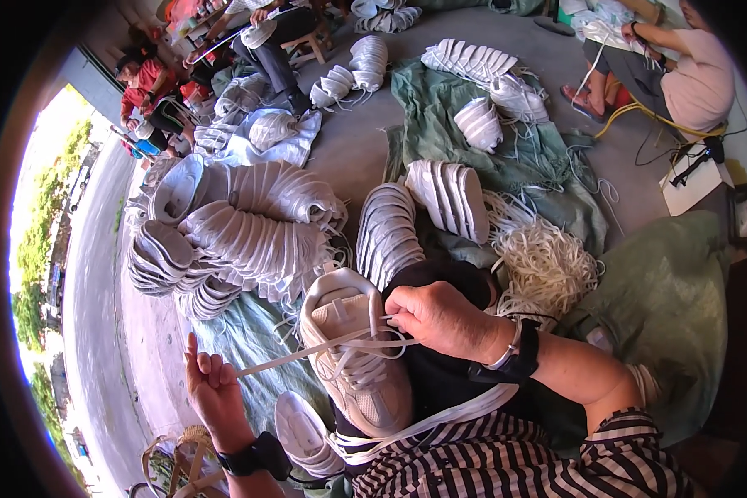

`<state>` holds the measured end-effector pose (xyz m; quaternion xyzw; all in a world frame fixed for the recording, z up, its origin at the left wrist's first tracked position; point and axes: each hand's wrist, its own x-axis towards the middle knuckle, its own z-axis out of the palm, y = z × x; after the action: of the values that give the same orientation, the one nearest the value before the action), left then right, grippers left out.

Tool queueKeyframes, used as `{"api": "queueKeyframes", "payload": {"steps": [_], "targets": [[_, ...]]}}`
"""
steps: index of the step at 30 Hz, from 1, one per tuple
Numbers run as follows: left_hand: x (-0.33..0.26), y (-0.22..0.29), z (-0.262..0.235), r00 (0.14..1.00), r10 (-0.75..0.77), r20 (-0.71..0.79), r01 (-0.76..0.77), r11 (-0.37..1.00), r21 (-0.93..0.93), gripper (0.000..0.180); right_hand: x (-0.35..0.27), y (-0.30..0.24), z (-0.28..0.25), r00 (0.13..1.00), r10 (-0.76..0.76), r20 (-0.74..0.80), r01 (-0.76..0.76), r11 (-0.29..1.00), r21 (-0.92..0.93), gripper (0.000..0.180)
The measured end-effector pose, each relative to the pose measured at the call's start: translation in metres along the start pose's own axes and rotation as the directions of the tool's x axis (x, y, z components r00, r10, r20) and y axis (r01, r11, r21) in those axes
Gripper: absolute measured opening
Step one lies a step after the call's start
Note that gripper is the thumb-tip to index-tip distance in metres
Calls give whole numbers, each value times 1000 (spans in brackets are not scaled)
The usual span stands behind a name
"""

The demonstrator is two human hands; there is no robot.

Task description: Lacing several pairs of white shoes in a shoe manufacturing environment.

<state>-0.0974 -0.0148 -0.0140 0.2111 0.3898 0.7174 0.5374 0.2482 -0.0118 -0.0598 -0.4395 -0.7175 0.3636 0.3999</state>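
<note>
A beige sneaker [369, 398] rests on my lap, its toe toward me and its upper part laced. My left hand [213, 383] is off to the left of it, with one finger raised and the others curled around a flat pale shoelace [280, 358]. That lace runs taut from my left hand to the sneaker's upper eyelets. At the sneaker's right side, my right hand [441, 319] pinches a lace close to the tongue opening; a loose loop hangs below its fingertips. More white laces [440, 427] lie across my lap.
Nested stacks of pale shoe uppers [253, 236] stand ahead on the left, with another stack [388, 232] nearer the middle. A heap of white laces [544, 266] lies right, beside a green sack [664, 307]. Other people [693, 79] sit working farther back.
</note>
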Motion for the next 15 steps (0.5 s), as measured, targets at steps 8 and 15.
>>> {"api": "queueKeyframes", "payload": {"steps": [8,15], "targets": [[-29,-27,28,995,5,103,-69,772,632,27,3,-2,7,999,-36,-10,34,985,-170,8],[-49,-65,39,921,-268,284,-71,600,797,23,7,-21,13,987,-76,143,139,852,-505,9]]}}
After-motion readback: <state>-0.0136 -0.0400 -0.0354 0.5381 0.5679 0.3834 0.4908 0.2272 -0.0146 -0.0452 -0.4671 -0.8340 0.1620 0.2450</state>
